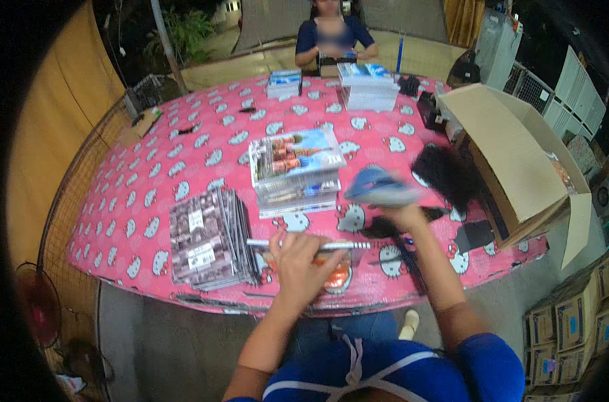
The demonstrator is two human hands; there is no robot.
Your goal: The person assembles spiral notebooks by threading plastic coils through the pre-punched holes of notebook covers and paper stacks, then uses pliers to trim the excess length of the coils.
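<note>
Two hands work at the counter [150, 201]: left hand [297, 258] grips a flat clear packet [318, 246]; right hand [405, 214] holds a blurred blue item [378, 187]. Judged step: packing; next, align both.

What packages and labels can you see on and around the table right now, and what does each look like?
Open cardboard box: table's right end, brown, flaps up.
Flat packs: left of left hand, grey-brown stack, white labels.
Colourful packs: table centre, stacked.
Small cartons: floor, lower right, brown, blue labels.

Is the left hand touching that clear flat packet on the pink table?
Touching. The head view shows the left hand lying on the clear flat packet, fingers curled over its top edge with no gap between them.
</note>
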